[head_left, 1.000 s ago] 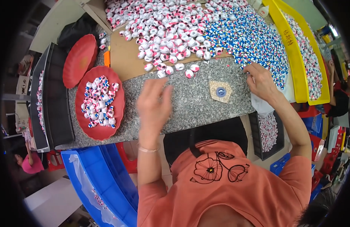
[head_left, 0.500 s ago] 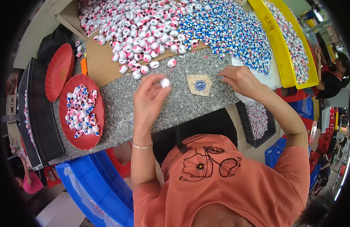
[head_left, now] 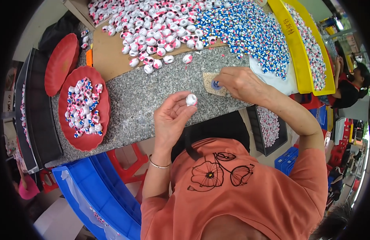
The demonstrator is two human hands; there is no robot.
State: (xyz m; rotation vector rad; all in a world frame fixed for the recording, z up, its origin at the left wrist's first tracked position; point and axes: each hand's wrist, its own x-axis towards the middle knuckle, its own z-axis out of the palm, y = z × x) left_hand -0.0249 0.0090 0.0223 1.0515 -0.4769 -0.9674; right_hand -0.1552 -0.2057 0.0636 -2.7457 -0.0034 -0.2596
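Observation:
A hollow white-and-pink toy head (head_left: 191, 100) is pinched between the thumb and fingers of my left hand (head_left: 173, 116), above the front of the granite tabletop, its round opening showing. My right hand (head_left: 243, 84) is closed in a pinch over a small round blue dish (head_left: 216, 85), which rests on a beige board (head_left: 209, 79). The fingertips partly cover the dish. A small blue-and-white piece showed in this pinch a moment ago; now the fingers hide it.
Loose white-and-pink toy heads (head_left: 153, 38) are heaped at the back, beside a pile of small blue-and-white pieces (head_left: 249, 36). A red plate (head_left: 105, 120) of joined pieces stands left, near another red plate (head_left: 61, 66). A yellow tray (head_left: 299, 60) sits at right.
My right hand has moved left from the tabletop to the blue dish. My left hand has come down and right, with the toy head turned to show its opening.

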